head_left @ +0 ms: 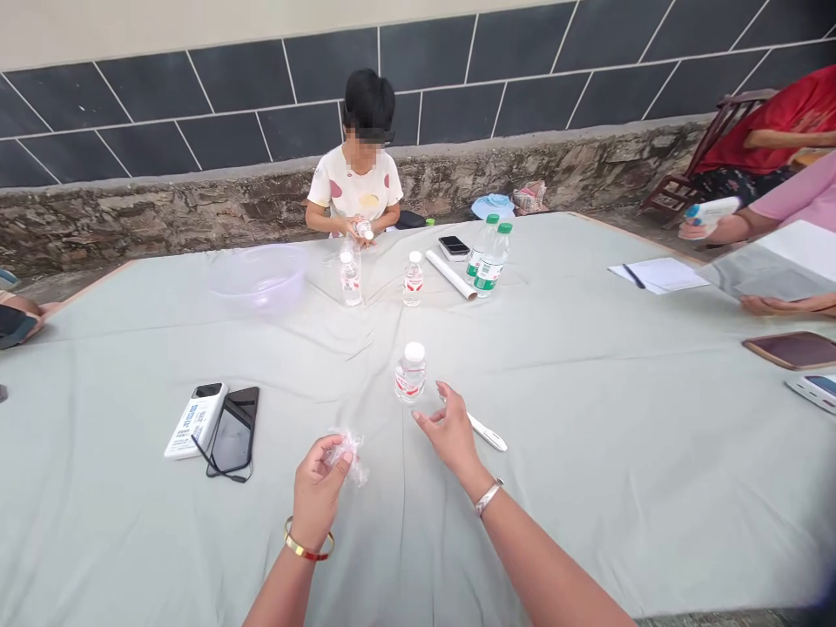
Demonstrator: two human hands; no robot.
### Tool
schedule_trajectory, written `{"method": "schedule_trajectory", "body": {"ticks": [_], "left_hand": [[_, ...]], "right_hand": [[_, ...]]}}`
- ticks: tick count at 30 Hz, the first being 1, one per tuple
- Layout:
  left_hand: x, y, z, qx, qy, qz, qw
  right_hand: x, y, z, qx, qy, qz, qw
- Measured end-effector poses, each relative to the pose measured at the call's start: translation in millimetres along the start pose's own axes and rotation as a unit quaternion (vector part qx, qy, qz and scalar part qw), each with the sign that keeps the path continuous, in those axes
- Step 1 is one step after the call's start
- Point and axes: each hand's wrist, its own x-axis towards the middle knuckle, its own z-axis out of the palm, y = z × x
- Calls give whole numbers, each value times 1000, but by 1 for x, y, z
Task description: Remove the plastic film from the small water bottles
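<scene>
My left hand (319, 488) pinches a crumpled piece of clear plastic film (354, 453) just above the table. Thumb and fingers apart, my right hand (450, 428) is at the near right side of a small clear bottle (411, 379) with a white cap and a red-and-white label. The bottle stands upright; whether my fingertips touch it I cannot tell, but a small gap seems to show. Partly behind my right hand lies a white pen-like stick (488, 432).
Two similar bottles (413, 280) stand farther back, near a clear basin (261, 283), a white roll (452, 275) and green-capped bottles (491, 261). A white power bank (196, 421) and a black phone (235, 431) lie left. Opposite, a person (358, 178) holds a bottle; others sit right.
</scene>
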Motion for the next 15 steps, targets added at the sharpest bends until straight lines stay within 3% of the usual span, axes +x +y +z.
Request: {"method": "schedule_trajectory", "body": {"ticks": [4, 7, 10, 15], "left_hand": [[1, -5, -1, 5, -19, -26, 999], [1, -10, -3, 27, -21, -34, 999], [3, -18, -2, 51, -30, -32, 998], [8, -37, 6, 59, 29, -50, 997]], "right_hand": [[49, 15, 30, -10, 24, 5, 1000], [94, 11, 55, -15, 45, -30, 998], [156, 6, 78, -7, 60, -58, 996], [262, 6, 114, 9, 94, -51, 994]]}}
